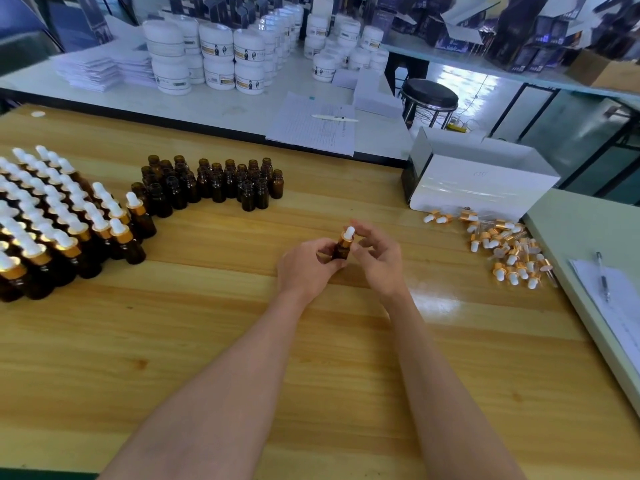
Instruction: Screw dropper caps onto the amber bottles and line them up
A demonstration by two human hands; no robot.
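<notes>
My left hand (306, 268) grips a small amber bottle (341, 251) upright above the middle of the wooden table (242, 341). A dropper cap (347, 236) with a white bulb and gold collar sits on its neck. My right hand (379, 258) is beside the cap, fingers loosely curled around it, thumb and fingertips close to the collar. Uncapped amber bottles (214, 181) stand in a cluster at the back left. Capped bottles (55, 220) stand in rows at the far left. Loose dropper caps (502, 247) lie in a pile at the right.
A white box (481, 181) stands behind the cap pile. A pale board with paper and a pen (602, 275) lies at the right edge. Behind the table, a white bench holds white jars (221, 53), stacked papers and a sheet with a pen (315, 123). A black stool (429, 95) stands beyond.
</notes>
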